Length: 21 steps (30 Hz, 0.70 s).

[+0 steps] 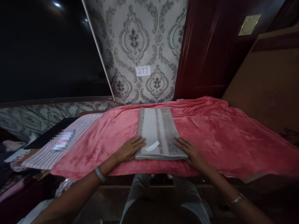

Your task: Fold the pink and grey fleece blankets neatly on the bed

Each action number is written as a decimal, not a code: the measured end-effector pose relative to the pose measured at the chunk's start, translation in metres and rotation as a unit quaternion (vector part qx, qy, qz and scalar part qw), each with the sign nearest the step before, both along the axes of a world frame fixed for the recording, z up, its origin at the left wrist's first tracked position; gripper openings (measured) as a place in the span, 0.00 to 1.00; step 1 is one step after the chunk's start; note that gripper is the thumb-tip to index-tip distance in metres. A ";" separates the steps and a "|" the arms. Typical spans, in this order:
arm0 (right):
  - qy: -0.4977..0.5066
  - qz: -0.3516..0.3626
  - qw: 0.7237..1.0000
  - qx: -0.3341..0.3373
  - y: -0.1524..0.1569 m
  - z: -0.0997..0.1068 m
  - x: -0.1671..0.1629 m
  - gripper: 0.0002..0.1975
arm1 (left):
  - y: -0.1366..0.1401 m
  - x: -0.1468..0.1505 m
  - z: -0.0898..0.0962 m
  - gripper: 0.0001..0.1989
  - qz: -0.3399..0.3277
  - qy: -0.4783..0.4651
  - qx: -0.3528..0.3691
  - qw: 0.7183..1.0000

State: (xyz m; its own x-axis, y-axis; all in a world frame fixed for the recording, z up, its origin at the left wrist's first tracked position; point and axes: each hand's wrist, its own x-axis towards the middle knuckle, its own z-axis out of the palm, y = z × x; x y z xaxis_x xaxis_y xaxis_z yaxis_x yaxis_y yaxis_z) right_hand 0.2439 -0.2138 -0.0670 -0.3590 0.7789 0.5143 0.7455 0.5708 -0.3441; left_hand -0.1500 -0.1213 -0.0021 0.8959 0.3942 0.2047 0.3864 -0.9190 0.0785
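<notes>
A folded grey towel (163,130) with paler stripes lies flat on a pink plush blanket (210,137). Near its front edge a white tag (152,146) sticks out on top. My left hand (130,148) rests flat at the towel's left front edge, fingers stretched onto it. On the opposite side, my right hand (189,150) lies with fingers spread over the right front edge. Neither hand grips the towel; both palms face down.
A striped cloth (86,123) with a blurred-out item (62,140) on it lies to the left. Behind stand a large dark screen (51,53) and a patterned wall with a paper label (143,71). A big cardboard box (268,84) leans at the right.
</notes>
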 end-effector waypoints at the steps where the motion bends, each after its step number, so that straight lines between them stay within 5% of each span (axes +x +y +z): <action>1: 0.001 0.003 1.000 0.001 0.000 0.000 -0.001 0.37 | 0.000 0.001 -0.002 0.30 0.003 -0.010 0.001 1.000; 7: 0.033 0.023 0.999 -0.016 0.002 0.009 -0.005 0.28 | 0.002 0.006 -0.008 0.28 -0.002 -0.106 0.002 0.994; 14: 0.096 0.033 0.995 0.006 -0.009 0.036 0.000 0.22 | -0.019 0.008 0.018 0.24 -0.007 -0.200 -0.013 0.980; 21: 0.075 0.026 0.997 -0.014 -0.040 -0.003 -0.007 0.25 | -0.047 -0.004 -0.008 0.33 -0.022 -0.092 0.006 0.996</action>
State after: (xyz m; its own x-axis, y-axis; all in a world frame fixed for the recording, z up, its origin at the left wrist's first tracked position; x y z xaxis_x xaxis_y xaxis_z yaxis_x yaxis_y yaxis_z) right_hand 0.2374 -0.2541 -0.0700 -0.3202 0.7762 0.5431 0.6539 0.5959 -0.4662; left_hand -0.1544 -0.1688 -0.0104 0.8594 0.3520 0.3708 0.3258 -0.9360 0.1335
